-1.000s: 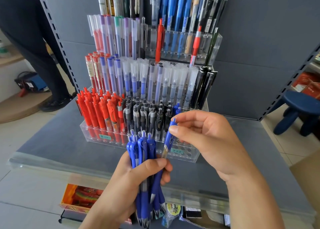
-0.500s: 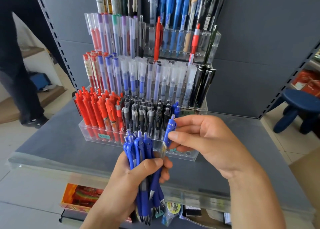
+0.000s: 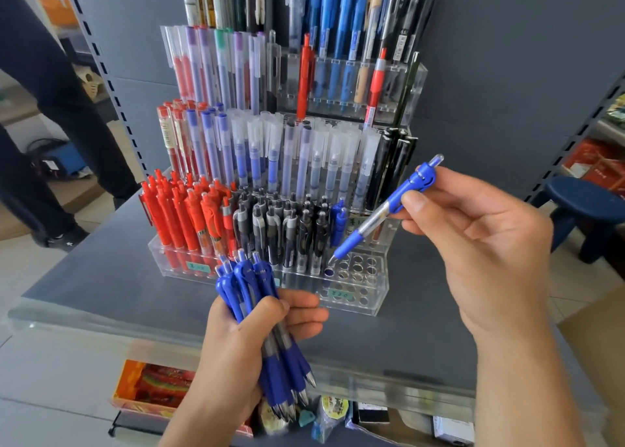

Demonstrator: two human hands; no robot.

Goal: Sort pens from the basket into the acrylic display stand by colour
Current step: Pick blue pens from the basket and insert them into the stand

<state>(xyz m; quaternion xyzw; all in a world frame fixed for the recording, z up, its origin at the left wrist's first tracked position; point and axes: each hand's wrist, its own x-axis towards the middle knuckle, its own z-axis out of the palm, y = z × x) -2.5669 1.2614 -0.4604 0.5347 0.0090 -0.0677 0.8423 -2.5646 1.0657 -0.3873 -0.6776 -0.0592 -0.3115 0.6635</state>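
Grey bench (image 3: 101,277) carries a tiered clear display stand (image 3: 378,298) holding red, black and blue pens. Right hand (image 3: 487,243) pinches 1 blue pen (image 3: 382,215) near its clip end, tilted, tip just above the empty holes at the stand's front right. Left hand (image 3: 243,342) grips a bundle of blue pens (image 3: 267,328), tips down, before the stand.

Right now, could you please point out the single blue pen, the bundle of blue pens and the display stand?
single blue pen (image 3: 389,210), head view, clear barrel
bundle of blue pens (image 3: 245,277), head view, clips
display stand (image 3: 378,298), head view, front wall
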